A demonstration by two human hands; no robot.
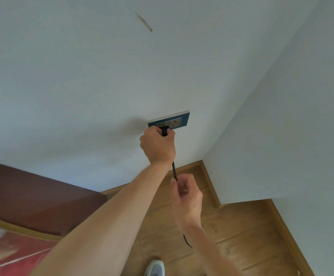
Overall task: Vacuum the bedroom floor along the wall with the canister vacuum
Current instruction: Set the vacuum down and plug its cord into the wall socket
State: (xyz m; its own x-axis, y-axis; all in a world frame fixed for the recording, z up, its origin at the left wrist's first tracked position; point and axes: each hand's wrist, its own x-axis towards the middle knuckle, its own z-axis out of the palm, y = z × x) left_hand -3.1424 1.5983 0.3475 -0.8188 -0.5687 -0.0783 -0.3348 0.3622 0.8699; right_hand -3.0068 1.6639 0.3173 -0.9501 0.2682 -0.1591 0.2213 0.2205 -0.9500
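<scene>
Two pale walls meet in a corner at the right, with a wooden skirting board along their foot. The wood floor lies open between that corner and a dark brown bed panel on the left, which stands against the wall. A shoe rests on the boards at the bottom edge.

The left hand has its fingers curled tight round a black plug, held against the left outlet of a blue-framed socket plate; whether the plug is fully seated cannot be told. A black cord drops from it past the wrist. The right hand, below and near, pinches the cord between thumb and fingertips.
</scene>
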